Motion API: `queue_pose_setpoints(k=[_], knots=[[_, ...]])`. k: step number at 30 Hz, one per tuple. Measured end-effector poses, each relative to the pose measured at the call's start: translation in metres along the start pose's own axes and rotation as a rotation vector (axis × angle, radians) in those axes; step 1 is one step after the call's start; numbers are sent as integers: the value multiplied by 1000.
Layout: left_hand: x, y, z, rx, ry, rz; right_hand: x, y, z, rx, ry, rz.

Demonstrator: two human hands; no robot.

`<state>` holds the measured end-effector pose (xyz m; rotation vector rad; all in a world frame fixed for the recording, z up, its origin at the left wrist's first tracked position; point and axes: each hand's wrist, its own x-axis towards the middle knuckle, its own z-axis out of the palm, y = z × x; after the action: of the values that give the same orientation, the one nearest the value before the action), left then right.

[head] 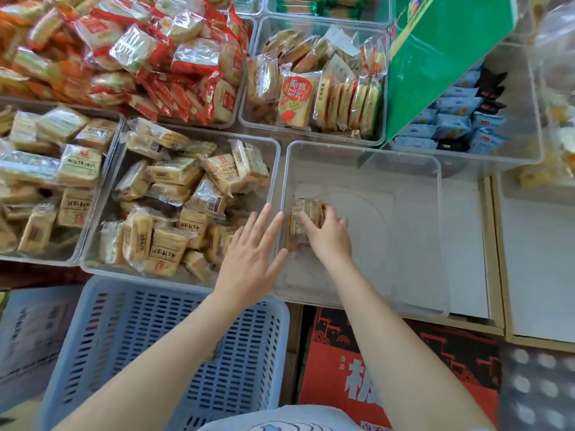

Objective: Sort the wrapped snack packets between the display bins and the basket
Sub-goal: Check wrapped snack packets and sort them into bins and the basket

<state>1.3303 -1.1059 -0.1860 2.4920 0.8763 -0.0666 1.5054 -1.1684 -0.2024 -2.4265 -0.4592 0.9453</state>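
A few tan wrapped snack packets (303, 223) sit at the near-left side of a clear display bin (435, 244) that holds nothing else visible. The right hand (326, 236) reaches into this bin from above, its fingers curled round the packets in a grasping grip. The left hand (252, 253) hovers flat just beside it, fingers straight and spread in a released grip, above the wall where this bin meets its left neighbour.

That neighbouring bin (277, 157) is piled with similar tan packets (174, 197) lying at all angles, and another bin (109, 157) further left holds more of the same. Behind them, a heap of red-wrapped packets (140, 57) fills the far left, a bin of round biscuits in clear wrap (326, 94) stands in the middle, and a bin of blue packets (454, 119) sits to the right, partly under a slanted green board (441, 57).

Nearer the person, a blue slotted basket (155, 353) stands under the left forearm, and a red printed carton (342, 368) lies to its right.
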Motion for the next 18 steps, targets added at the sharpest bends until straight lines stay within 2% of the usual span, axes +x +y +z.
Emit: queue_pose_setpoints(k=[4,11,13,15,18], knots=[[1,2,0,13,-1,-17,18,-17,-8,171,53,80],[2,5,-2,-2,-2,-9,-18,-13,-22,418,98,-78],[-4,5,-8,-29,94,31,-37,-18,-25,472,101,-134],[-19,-1,-18,-70,290,44,-57,-32,-24,472,66,-202],[-51,-31,-43,-118,567,-83,-84,-66,-9,461,-105,-293]])
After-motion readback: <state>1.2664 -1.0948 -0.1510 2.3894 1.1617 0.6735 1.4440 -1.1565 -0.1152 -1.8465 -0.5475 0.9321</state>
